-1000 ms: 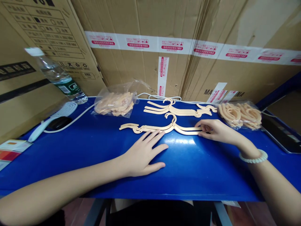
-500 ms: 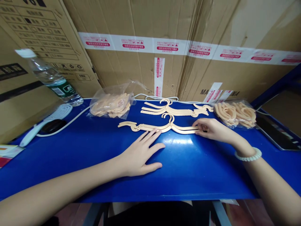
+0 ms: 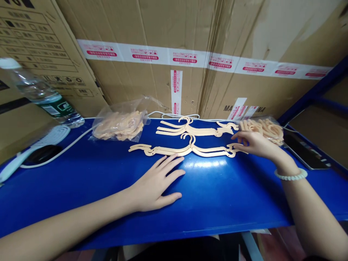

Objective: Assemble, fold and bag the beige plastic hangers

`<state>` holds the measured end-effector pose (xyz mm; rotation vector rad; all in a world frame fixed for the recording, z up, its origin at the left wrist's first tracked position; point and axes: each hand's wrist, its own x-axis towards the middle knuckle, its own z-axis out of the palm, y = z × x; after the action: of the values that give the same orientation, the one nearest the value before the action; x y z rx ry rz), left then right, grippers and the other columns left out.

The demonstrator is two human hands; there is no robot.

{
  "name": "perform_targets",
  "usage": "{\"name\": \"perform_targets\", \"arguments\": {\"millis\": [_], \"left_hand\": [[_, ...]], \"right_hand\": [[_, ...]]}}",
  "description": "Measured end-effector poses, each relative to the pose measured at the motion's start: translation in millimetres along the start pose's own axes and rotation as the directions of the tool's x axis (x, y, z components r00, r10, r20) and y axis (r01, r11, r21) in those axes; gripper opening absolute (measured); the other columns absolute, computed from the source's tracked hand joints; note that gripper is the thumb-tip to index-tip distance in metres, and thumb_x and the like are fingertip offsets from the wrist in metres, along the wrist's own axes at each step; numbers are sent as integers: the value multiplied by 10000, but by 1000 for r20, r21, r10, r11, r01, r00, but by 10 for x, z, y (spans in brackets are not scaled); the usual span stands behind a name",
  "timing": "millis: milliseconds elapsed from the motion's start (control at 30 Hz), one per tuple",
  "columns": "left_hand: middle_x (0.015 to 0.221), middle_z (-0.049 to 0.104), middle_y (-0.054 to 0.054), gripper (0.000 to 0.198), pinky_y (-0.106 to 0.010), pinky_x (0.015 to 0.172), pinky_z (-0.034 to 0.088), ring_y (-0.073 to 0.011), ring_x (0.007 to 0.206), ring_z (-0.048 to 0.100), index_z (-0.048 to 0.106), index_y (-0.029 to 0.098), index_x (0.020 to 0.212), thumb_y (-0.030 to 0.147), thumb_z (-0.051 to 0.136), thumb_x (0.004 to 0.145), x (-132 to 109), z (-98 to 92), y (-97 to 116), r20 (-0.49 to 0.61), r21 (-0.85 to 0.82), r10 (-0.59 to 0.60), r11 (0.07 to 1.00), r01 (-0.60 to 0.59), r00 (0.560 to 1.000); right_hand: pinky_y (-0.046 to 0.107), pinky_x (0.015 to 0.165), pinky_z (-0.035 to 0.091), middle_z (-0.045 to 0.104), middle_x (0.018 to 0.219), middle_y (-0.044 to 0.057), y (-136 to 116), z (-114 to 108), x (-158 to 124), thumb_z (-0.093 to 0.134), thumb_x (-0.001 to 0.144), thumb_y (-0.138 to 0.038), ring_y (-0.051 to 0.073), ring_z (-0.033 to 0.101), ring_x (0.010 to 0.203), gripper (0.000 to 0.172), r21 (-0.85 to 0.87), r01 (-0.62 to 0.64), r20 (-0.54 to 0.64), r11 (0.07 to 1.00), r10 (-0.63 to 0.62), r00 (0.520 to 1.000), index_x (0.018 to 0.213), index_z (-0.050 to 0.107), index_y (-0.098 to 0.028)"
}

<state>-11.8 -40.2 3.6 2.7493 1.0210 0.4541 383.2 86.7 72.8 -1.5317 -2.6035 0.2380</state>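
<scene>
A beige folding clothes hanger (image 3: pixel 174 149) lies on the blue table, two arms stretched from its central hook, with short jointed pieces at its ends. My left hand (image 3: pixel 152 183) lies flat, fingers spread, its fingertips at the lower edge of the hanger's left arm. Over the hanger's right end is my right hand (image 3: pixel 252 142), wearing a beaded bracelet; thumb and fingers are apart with nothing held between them. That hand partly hides the right end piece. Behind lies another beige hanger (image 3: pixel 201 131), its left arms fanned and its right end folded into a cluster.
Clear bags of beige hanger parts sit at left (image 3: pixel 118 125) and right (image 3: pixel 265 127). A water bottle (image 3: pixel 51 101), a hairbrush (image 3: pixel 40 145) and a black mouse-like object (image 3: pixel 43 154) are at left. A phone (image 3: pixel 306 151) lies at right; cardboard boxes (image 3: pixel 152 83) stand behind.
My right hand has come off the hanger's right arm and shifted right and slightly up. The end piece there now shows turned outward. My left hand stays by the hanger; the view has shifted.
</scene>
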Motion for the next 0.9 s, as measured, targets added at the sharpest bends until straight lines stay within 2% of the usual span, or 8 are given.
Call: {"name": "perform_targets", "arguments": {"millis": [167, 333, 533, 700, 900], "left_hand": [[1593, 393, -155, 517, -602, 1183, 327, -370, 1516, 272, 530, 205, 1388, 461, 598, 944, -4, 11, -1, 9, -14, 5, 1000, -5, 1000], [1586, 408, -146, 517, -591, 1187, 326, -370, 1511, 286, 536, 214, 1390, 459, 603, 940, -5, 18, -8, -6, -26, -1, 1000, 1, 1000], [1584, 410, -153, 528, -596, 1194, 311, -370, 1512, 286, 535, 213, 1395, 476, 598, 942, -7, 18, -21, -3, -35, 9, 999, -9, 1000], [1589, 403, -152, 529, -598, 1196, 308, -363, 1517, 278, 528, 206, 1397, 469, 598, 943, -6, 9, -13, 11, -28, 3, 1000, -3, 1000], [1533, 490, -135, 439, -539, 1209, 326, -324, 1467, 392, 551, 205, 1368, 395, 561, 972, 4, -13, -19, 5, -61, 104, 993, -103, 995]], "right_hand": [[321, 657, 484, 694, 928, 103, -33, 21, -17, 648, 823, -537, 205, 617, 712, 447, 24, 60, 74, 998, -61, 995, 1093, 714, -187], [322, 657, 495, 690, 892, 98, 31, 52, -8, 640, 841, -519, 202, 619, 696, 420, 38, 46, 100, 998, -49, 994, 1086, 721, -187], [328, 670, 496, 719, 966, 111, 89, 81, 22, 639, 840, -511, 214, 634, 735, 409, 45, 19, 106, 999, -23, 994, 1078, 721, -188], [323, 650, 484, 714, 906, 108, 76, 64, 14, 624, 846, -498, 218, 630, 721, 398, 32, 21, 105, 999, -24, 994, 1064, 731, -183], [314, 628, 474, 724, 853, 90, 96, 41, 13, 563, 883, -429, 207, 634, 691, 324, 7, 10, 83, 1000, -10, 997, 1037, 736, -202]]}}
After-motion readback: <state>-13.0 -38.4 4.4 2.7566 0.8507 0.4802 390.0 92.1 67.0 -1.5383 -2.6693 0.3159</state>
